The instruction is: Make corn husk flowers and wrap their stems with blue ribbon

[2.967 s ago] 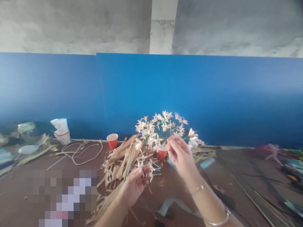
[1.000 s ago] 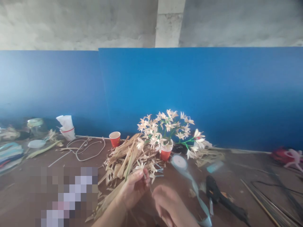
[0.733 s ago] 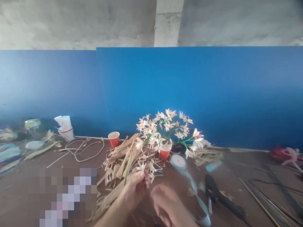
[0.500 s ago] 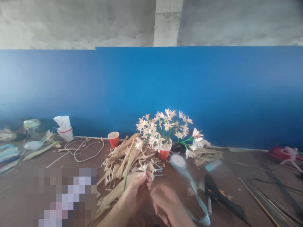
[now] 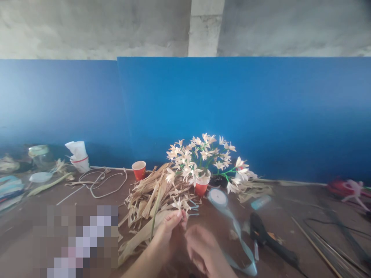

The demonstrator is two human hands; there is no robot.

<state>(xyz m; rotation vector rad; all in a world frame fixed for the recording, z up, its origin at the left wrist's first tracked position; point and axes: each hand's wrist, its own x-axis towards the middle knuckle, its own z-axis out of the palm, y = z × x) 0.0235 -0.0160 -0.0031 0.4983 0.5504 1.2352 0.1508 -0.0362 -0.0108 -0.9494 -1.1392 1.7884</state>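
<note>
Along twelve o'clock of my remote view, taking the hands as the clock's centre, a blue board (image 5: 232, 104) spans the back. Below it runs the brown table (image 5: 17, 243). Between ten and eleven sprawls a heap of dry husks (image 5: 156, 193), and just past twelve a bunch of pale flowers (image 5: 204, 155) spreads on green stems. A black glue gun (image 5: 271, 241) lies at three, well apart from the hands. At the centre I have the left hand (image 5: 167, 231) closed in a pinch, thumb against fingers, with the right hand (image 5: 204, 247) curled just beside it. At one, a red cup (image 5: 201, 189) stands under the bunch; at two sits a roll of ribbon (image 5: 218, 197), its loose end trailing toward four. Smallest is the single flower (image 5: 177, 203), roughly upright above the left thumb, gripped at its base.

For this step, I judge the pinch belongs low, under the petals: firm enough to stop the flower turning, light enough to spare petals that look brittle. I'd want the left steady and any fine work left to the right.

Motion blur smears the right hand, and I cannot tell whether its fingers grip anything. Whatever continues below the flower is lost among the left fingers. Toward nine, a blocked-out patch (image 5: 75, 243) hides some of the table.
</note>
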